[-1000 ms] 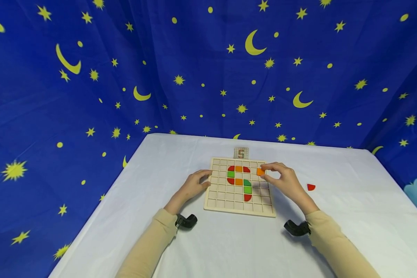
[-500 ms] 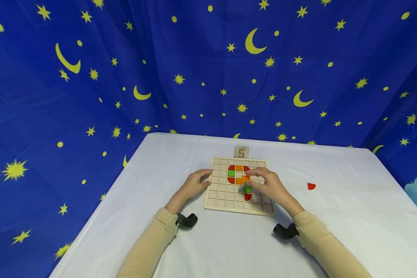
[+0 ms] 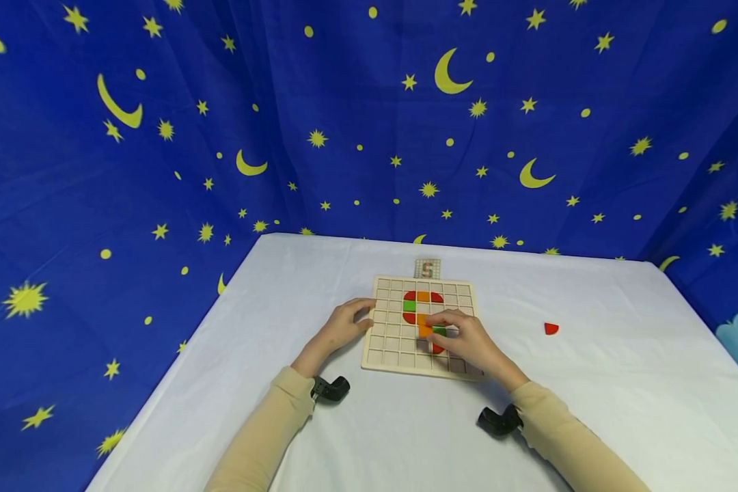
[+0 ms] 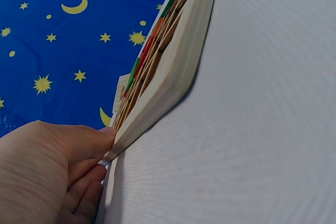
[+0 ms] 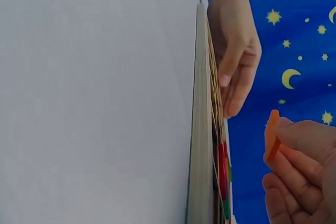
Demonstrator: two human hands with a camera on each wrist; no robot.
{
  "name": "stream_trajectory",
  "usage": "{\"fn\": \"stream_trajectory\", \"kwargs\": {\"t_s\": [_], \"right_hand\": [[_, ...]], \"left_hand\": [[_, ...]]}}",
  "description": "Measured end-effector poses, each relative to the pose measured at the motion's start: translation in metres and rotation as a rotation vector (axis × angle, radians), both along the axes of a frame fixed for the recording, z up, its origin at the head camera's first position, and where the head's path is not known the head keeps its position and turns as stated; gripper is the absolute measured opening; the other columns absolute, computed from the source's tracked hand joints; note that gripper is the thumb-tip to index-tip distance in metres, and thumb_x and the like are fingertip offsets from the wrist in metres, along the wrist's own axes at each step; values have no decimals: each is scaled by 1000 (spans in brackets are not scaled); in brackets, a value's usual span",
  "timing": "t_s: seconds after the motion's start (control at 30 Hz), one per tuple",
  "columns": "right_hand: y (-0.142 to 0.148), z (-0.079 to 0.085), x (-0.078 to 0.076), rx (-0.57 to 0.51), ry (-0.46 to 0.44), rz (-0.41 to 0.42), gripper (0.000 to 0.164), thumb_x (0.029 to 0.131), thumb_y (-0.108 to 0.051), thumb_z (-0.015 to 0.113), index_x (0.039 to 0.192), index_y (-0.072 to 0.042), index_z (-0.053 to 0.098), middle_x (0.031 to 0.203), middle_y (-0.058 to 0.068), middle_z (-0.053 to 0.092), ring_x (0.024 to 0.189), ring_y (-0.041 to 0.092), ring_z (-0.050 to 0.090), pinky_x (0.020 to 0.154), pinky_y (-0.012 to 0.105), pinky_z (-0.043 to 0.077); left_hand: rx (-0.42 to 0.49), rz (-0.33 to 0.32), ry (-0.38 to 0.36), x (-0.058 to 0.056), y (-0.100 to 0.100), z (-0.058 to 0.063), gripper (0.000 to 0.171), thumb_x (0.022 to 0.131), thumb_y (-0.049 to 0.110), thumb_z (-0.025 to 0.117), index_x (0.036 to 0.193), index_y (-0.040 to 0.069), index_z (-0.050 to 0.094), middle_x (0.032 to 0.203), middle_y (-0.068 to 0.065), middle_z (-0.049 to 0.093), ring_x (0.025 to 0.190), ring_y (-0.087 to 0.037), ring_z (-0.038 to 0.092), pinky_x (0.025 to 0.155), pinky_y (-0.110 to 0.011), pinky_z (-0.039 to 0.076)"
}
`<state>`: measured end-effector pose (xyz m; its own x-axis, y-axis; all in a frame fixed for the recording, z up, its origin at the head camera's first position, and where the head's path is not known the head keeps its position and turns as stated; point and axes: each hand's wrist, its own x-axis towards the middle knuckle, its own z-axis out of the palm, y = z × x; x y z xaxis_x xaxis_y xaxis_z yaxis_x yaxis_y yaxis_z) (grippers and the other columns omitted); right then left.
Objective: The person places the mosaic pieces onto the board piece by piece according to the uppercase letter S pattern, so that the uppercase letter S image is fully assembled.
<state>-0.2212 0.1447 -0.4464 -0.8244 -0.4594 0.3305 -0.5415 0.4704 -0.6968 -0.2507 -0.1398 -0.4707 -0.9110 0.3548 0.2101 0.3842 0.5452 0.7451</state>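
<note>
My right hand pinches an orange square tile between thumb and fingertips. The tile is above the wooden grid board, apart from it in the right wrist view. On the left edge of the board, my left hand grips with thumb and fingertips; the thumb lies against the rim. Inset in the board's squares are an orange tile, a green tile and several red rounded tiles, one of them a red tile. My right fingers hide part of this pattern.
A small pattern card with an S-like figure lies behind the board. To the right, one red rounded tile is on the white tablecloth. A blue curtain with moons and stars surrounds the table.
My right hand has carried the orange tile leftward and nearer from the board's right edge to above its middle. The left hand has stayed at the board's edge.
</note>
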Motion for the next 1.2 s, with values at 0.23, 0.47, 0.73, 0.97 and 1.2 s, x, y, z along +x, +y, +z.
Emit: {"fn": "stream_trajectory", "kwargs": {"t_s": [0.23,0.47,0.73,0.97,1.2], "right_hand": [[-1,-7,0,0,3,10,26,82,-13,75,106,-6,70,106,0,67,99,18,61,86,42,51],[0,-18,-3,66,35,-5,27,81,-16,76,107,-8,71,104,-2,66,100,17,59,84,38,51],[-1,-22,-2,112,101,6,28,81,-18,76,107,-11,71,106,1,65,102,21,57,87,43,49],[-1,-22,0,127,146,35,29,80,-17,77,107,-10,71,103,-1,66,97,17,56,82,38,50],[-2,-22,1,151,163,45,30,80,-19,77,108,-11,70,104,-1,67,99,19,57,83,39,50]], "left_hand": [[3,6,-11,-1,0,0,42,89,7,65,130,0,55,131,-13,53,121,-27,50,104,-37,38],[-3,9,-11,-2,0,-1,42,90,7,65,130,1,55,131,-13,53,122,-27,49,105,-38,37],[-11,15,-20,-1,1,1,42,89,8,65,130,2,55,131,-12,53,122,-26,49,105,-37,37],[-3,16,-21,0,1,1,43,89,8,66,130,1,55,131,-13,53,121,-27,50,104,-37,38],[0,13,-16,1,1,1,43,89,7,66,129,0,55,131,-14,54,122,-28,49,104,-38,38]]}}
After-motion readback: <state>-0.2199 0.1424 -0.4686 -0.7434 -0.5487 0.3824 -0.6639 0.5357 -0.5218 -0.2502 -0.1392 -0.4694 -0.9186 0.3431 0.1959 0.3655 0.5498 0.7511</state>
